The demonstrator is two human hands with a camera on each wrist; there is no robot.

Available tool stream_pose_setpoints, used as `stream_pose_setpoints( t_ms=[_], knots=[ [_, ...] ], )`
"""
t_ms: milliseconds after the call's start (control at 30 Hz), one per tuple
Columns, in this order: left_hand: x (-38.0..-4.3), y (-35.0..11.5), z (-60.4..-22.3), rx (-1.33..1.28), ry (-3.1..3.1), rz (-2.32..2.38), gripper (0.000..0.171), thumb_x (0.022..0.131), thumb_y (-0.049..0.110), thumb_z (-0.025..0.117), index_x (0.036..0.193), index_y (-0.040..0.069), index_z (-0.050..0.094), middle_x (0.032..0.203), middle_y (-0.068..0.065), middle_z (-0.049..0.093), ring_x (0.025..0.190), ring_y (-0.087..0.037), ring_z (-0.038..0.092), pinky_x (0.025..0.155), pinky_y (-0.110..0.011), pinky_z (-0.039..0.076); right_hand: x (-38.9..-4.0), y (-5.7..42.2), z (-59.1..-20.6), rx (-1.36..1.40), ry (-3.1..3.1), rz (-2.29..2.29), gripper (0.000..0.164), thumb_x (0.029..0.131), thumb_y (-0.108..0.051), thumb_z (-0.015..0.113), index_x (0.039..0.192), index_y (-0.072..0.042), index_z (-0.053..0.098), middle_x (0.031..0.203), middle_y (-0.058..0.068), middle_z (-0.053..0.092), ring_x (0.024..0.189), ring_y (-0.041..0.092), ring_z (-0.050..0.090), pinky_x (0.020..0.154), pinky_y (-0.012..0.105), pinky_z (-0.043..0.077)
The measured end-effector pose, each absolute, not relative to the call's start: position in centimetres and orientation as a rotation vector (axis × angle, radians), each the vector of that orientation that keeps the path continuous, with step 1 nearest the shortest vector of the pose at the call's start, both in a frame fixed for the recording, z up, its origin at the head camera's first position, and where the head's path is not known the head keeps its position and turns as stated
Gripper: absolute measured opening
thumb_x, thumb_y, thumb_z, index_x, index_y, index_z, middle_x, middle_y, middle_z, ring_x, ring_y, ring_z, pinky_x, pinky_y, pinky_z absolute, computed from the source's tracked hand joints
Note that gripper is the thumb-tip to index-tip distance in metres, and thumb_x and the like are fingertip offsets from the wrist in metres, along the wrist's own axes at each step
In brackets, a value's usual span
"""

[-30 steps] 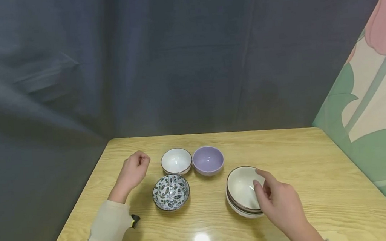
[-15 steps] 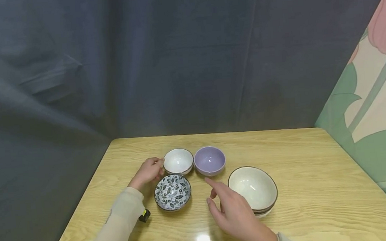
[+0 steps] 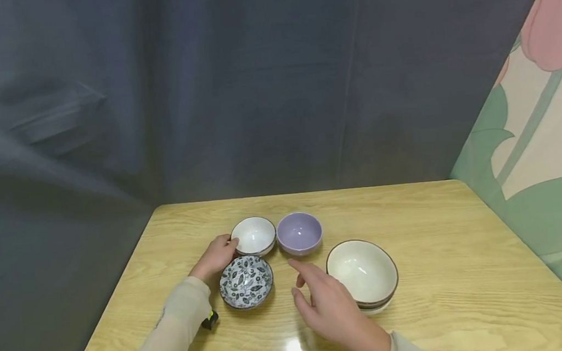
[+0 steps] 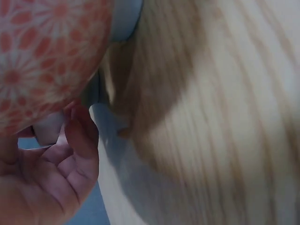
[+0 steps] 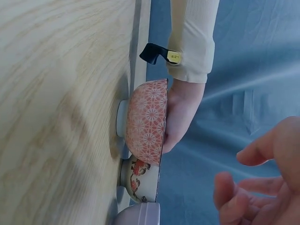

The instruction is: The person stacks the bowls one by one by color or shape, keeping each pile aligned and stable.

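Note:
At the left rim of a white bowl (image 3: 255, 234), my left hand (image 3: 215, 256) pinches the edge, thumb over the rim. Red flowers mark that white bowl's outside (image 5: 146, 182) in the right wrist view. Just nearer stands a leaf-patterned bowl (image 3: 246, 282), whose outside (image 4: 51, 56) is orange and white and partly hides the left fingers in the left wrist view. A purple bowl (image 3: 299, 233) sits right beside the white one. My right hand (image 3: 329, 304) hovers with loose, spread fingers, holding nothing, in front of a stack of cream bowls (image 3: 363, 271).
All the bowls stand on a light wooden table (image 3: 442, 273). A dark curtain (image 3: 264, 88) hangs behind and to the left. To the right is a wall panel with a tulip print (image 3: 534, 177). A black strap (image 5: 152, 53) sticks out from the left sleeve.
My left hand has moved right to the white bowl and taken its rim. The right hand has left the cream bowls and moved left. The bowls stay in place.

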State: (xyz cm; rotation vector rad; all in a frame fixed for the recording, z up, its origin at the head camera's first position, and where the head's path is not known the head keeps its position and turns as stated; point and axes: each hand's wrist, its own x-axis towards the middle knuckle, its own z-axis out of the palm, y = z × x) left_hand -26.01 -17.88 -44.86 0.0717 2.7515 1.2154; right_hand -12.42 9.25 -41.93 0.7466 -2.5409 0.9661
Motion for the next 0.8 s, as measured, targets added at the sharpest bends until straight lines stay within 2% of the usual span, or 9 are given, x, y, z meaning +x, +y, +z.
stream_pose_setpoints(
  t_ms=[133,300,433,533,633,800],
  knots=[
    [-26.0,-17.9,-45.0,0.082,2.781,1.201,0.04,0.106,0.017,0.037,0.119,-0.013,0.059,0.097,-0.016,0.065,0.089,-0.024,0.06,0.087,-0.044,0.05,-12.4,9.2,-41.9,0.742,-2.549,0.959,0.051,0.087,-0.011,0.07,0.136,-0.005,0.057,0.093,-0.007,0.062,0.055,-0.008,0.039,0.05,0.016,0.038],
    [-26.0,-18.1,-45.0,0.098,2.82,1.196,0.035,0.104,0.013,0.037,0.112,-0.012,0.06,0.088,-0.014,0.062,0.081,-0.023,0.058,0.079,-0.041,0.05,-12.4,9.2,-41.8,0.729,-2.551,0.95,0.051,0.087,-0.011,0.07,0.136,-0.005,0.058,0.093,-0.005,0.062,0.054,-0.008,0.039,0.05,0.016,0.038],
    [-25.9,-18.4,-44.8,0.055,2.83,1.22,0.037,0.102,0.011,0.037,0.127,-0.014,0.049,0.085,-0.014,0.062,0.076,-0.021,0.06,0.073,-0.037,0.053,-12.4,9.2,-41.7,0.713,-2.557,0.955,0.05,0.087,-0.011,0.07,0.135,-0.005,0.058,0.093,-0.005,0.063,0.054,-0.008,0.039,0.05,0.017,0.038],
    [-25.7,-18.8,-44.4,0.007,2.83,1.257,0.043,0.102,0.01,0.037,0.138,-0.013,0.038,0.079,-0.013,0.062,0.066,-0.017,0.061,0.061,-0.031,0.053,-12.4,9.2,-41.6,0.707,-2.561,0.959,0.049,0.087,-0.01,0.07,0.134,-0.005,0.059,0.094,-0.005,0.063,0.054,-0.007,0.039,0.05,0.017,0.038],
    [-25.3,-19.3,-44.0,-0.037,2.831,1.298,0.043,0.101,0.01,0.036,0.139,-0.012,0.037,0.071,-0.011,0.06,0.057,-0.016,0.058,0.051,-0.028,0.049,-12.5,9.3,-41.6,0.704,-2.562,0.959,0.048,0.086,-0.01,0.07,0.133,-0.004,0.059,0.094,-0.005,0.063,0.055,-0.007,0.04,0.05,0.017,0.039],
    [-24.8,-20.1,-43.1,-0.062,2.85,1.308,0.045,0.102,0.011,0.036,0.141,-0.011,0.035,0.068,-0.009,0.06,0.055,-0.016,0.058,0.049,-0.026,0.047,-12.5,9.4,-41.5,0.697,-2.556,0.959,0.046,0.086,-0.009,0.07,0.131,-0.005,0.06,0.093,-0.006,0.062,0.056,-0.007,0.04,0.05,0.017,0.039]
  ],
)
